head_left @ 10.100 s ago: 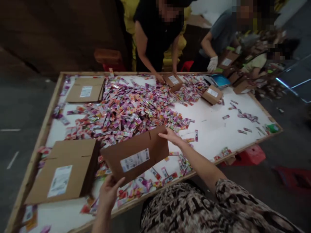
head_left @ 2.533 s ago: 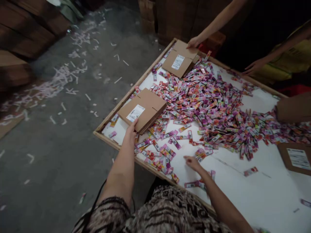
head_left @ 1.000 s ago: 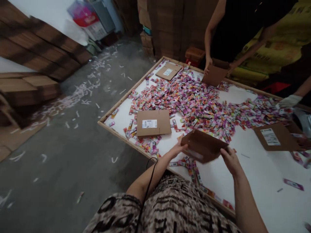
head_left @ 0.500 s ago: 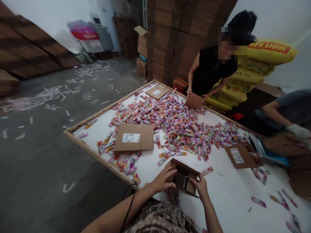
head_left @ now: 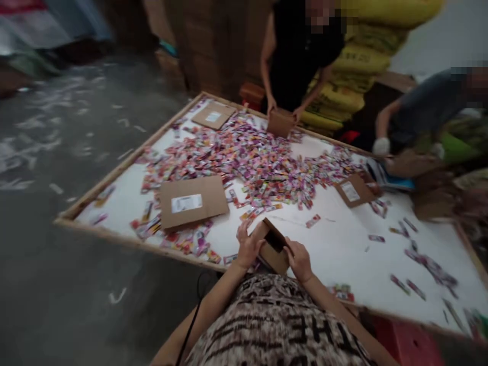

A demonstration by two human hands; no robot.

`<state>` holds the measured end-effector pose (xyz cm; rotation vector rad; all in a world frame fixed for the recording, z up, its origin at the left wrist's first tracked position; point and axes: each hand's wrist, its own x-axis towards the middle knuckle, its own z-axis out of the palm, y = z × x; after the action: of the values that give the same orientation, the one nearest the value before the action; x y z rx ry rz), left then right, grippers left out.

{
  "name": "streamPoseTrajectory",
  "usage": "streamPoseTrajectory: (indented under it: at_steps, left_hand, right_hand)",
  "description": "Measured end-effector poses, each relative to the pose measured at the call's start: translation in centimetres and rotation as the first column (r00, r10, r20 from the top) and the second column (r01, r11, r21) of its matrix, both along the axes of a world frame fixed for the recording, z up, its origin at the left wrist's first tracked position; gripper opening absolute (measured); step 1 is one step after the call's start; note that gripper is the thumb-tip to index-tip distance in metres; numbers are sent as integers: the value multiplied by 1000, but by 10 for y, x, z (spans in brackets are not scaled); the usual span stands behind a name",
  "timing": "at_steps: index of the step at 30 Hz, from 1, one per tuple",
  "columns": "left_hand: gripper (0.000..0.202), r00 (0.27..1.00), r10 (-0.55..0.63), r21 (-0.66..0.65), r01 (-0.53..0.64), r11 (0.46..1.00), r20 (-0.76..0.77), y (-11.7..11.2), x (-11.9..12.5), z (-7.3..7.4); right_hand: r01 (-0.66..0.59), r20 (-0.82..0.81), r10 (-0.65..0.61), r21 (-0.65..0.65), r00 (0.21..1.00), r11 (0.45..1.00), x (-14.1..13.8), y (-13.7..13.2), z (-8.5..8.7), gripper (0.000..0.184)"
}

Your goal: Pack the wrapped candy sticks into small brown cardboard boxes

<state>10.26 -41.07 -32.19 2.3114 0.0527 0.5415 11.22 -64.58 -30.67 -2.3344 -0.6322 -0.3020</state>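
My left hand and my right hand both grip a small brown cardboard box at the near edge of the white table. The box is half unfolded, with a dark opening facing up and away from me. Left fingers curl over its left flap, right fingers press its right side. A big heap of pink and purple sachets covers the table's middle beyond the box.
A stack of flat boxes with a white label lies to the left, another at the far corner, a third to the right. A person in black holds a box across the table. Another person bends at the right. Yellow sacks behind.
My hands took a flat box from the left stack, brought it to the near edge and are opening it up. The view has swung right and down; the person opposite now holds a box upright.
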Motion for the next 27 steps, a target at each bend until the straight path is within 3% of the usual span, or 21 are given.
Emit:
streamPoseTrajectory:
  at_steps: [2, 4, 6, 11, 15, 19, 22, 24, 27]
  left_hand:
    - [31, 959, -276, 108, 282, 953, -66, 8, 6, 6]
    - [30, 844, -509, 123, 530, 839, -167, 11, 11, 13]
    - [34, 752, -614, 95, 648, 756, -241, 12, 10, 18]
    - [30, 793, -539, 183, 596, 782, -283, 22, 7, 24]
    - [18, 681, -635, 293, 731, 616, -364, 21, 15, 21]
    - [22, 677, -592, 378, 736, 562, -437, 7, 33, 10]
    - [22, 623, -650, 403, 780, 479, -435, -6, 38, 6]
    - [18, 598, -669, 387, 799, 460, -441, -12, 38, 8]
    - [19, 583, -654, 329, 812, 482, -482, -16, 38, 16]
  right_hand:
    - [-19, 6, 19, 15, 1000, 1000, -1, 1, 4, 40]
    - [-47, -19, 48, 75, 999, 996, 0, 0, 9, 41]
    - [-81, -61, 91, 157, 994, 984, 0, -2, 11, 42]
    - [-259, -88, 283, 216, 955, 941, -10, 6, -6, 41]
    - [-257, -7, 263, 196, 965, 946, -15, 16, -22, 46]
    - [-253, 105, 239, 152, 965, 955, -3, 26, -44, 38]
    - [-205, 221, 184, 73, 958, 976, 1, 33, -55, 23]
    - [-163, 279, 147, 33, 949, 986, -1, 37, -59, 21]
    - [-107, 248, 103, 4, 963, 994, -8, 40, -57, 34]
